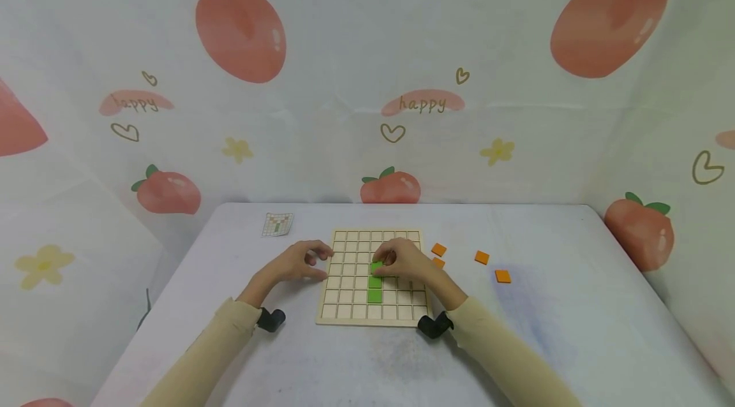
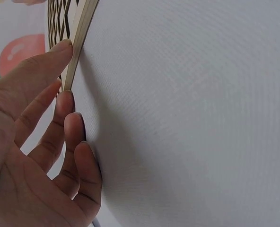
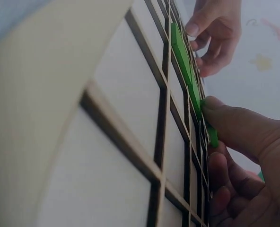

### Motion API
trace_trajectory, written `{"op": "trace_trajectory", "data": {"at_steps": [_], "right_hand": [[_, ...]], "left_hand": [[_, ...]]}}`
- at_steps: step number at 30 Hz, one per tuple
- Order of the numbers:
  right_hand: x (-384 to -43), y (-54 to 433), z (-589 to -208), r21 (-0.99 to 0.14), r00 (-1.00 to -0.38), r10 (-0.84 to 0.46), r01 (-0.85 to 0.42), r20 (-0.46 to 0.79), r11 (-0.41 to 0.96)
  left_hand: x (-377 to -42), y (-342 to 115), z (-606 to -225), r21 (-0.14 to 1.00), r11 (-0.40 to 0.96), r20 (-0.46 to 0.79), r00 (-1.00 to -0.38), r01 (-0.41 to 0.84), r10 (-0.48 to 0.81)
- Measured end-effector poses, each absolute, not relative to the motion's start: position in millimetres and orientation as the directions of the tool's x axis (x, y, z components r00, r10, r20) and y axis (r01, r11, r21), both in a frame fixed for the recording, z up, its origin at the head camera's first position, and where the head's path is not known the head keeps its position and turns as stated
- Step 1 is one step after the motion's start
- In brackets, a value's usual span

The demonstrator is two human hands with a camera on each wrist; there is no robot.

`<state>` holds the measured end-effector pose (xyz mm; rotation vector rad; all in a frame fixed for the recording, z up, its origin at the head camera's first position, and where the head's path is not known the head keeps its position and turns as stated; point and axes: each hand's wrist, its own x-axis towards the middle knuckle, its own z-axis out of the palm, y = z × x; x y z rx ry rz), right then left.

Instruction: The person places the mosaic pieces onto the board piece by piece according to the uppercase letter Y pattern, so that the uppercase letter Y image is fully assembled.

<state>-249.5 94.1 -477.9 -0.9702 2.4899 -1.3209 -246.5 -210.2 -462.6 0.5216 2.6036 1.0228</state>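
Observation:
A square wooden grid board (image 1: 344, 311) lies flat on the table. My left hand (image 1: 300, 261) is at its left edge; in the left wrist view the thumb (image 2: 62, 52) touches the board's rim and the other fingers sit loosely bent beside it. My right hand (image 1: 404, 259) is over the middle of the board and pinches a green square tile (image 3: 212, 135) between thumb and fingers. Toward me from that hand, two green tiles (image 1: 375, 296) lie in adjoining cells of one column. The fingers partly hide the pinched tile in the head view.
Several orange square tiles (image 1: 482, 258) are scattered on the table right of the board, one partly hidden by the right hand. A small paper card (image 1: 278, 224) with a printed coloured grid lies at the back left. Behind the table hangs a fruit-patterned cloth (image 1: 321, 139).

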Motion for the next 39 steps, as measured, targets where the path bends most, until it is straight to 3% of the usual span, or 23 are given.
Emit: {"op": "trace_trajectory", "data": {"at_steps": [16, 28, 39], "right_hand": [[-250, 90, -477, -0.789, -0.781, -0.613, -0.450, 0.120, 0.419], [-252, 94, -477, -0.766, -0.743, -0.650, -0.507, 0.157, 0.394], [-250, 120, -471, -0.772, -0.752, -0.633, -0.509, 0.185, 0.379]], "left_hand": [[-246, -211, -462, 0.701, 0.671, -0.124, -0.885, 0.242, 0.448], [-247, -212, -462, 0.704, 0.661, -0.112, -0.878, 0.259, 0.465], [-247, -212, -463, 0.698, 0.656, -0.092, -0.872, 0.287, 0.480]]}}
